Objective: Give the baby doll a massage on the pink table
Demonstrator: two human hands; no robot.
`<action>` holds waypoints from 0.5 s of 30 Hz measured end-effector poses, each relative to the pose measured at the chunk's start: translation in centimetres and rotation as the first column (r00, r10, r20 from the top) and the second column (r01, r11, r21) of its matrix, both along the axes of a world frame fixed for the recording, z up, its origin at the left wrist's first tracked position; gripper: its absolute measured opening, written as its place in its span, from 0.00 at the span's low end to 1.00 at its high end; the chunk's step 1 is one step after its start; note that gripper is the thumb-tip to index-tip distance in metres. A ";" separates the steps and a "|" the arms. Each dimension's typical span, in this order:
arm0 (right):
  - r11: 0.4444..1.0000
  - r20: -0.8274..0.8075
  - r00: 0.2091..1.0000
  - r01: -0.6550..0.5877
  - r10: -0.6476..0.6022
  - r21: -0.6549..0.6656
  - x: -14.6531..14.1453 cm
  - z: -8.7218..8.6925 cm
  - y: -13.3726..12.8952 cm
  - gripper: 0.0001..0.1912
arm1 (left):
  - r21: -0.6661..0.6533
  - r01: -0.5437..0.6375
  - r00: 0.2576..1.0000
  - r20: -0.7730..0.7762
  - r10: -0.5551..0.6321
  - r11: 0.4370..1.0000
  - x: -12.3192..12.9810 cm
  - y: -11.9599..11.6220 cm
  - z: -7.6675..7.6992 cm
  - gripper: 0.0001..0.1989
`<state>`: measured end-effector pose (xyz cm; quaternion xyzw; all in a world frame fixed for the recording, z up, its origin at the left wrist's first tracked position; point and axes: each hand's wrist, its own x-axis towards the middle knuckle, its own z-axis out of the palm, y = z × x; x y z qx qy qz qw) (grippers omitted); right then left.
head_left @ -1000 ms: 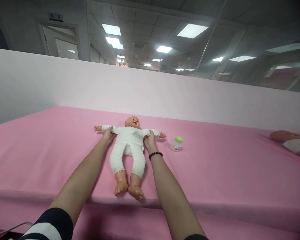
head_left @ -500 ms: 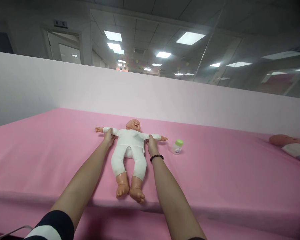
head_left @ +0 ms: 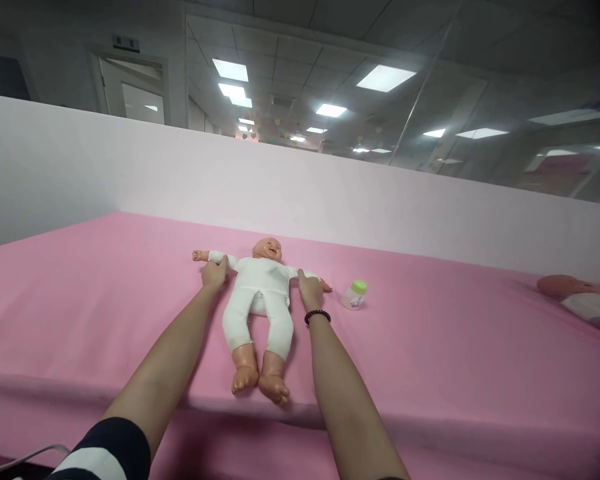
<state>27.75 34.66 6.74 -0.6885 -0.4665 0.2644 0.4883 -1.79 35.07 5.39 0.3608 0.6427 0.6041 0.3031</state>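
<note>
A baby doll in a white suit lies on its back on the pink cover, head toward the wall, arms stretched out to the sides. My left hand is closed round the doll's arm on the left. Round the arm on the right, my right hand is closed as well, with a dark beaded bracelet at the wrist. A small jar with a green lid stands just right of my right hand.
The pink-covered surface has its front edge below the doll's feet. A second doll lies at the far right. Behind runs a low white wall with glass above. A cable shows at lower left.
Both hands have slid slightly outward along the doll's arms. The doll's hand on the right now points a little further down.
</note>
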 end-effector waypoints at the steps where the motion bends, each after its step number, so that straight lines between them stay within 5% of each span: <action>1: 1.000 0.028 0.999 0.023 -0.023 -0.002 0.0 0.1 -0.1 0.21 | -0.002 -0.011 0.999 -0.049 0.011 1.000 -0.1 -0.2 0.1 0.19; 11: 0.985 0.211 0.972 0.069 -0.101 0.157 -1.7 0.4 0.1 0.23 | 0.175 0.038 0.981 -0.193 -0.004 0.984 1.1 -0.3 0.0 0.17; 15: 0.962 0.258 0.964 -0.016 -0.057 0.272 -3.1 0.2 0.0 0.20 | 0.299 0.074 0.989 -0.143 -0.032 0.951 2.3 -0.2 0.2 0.06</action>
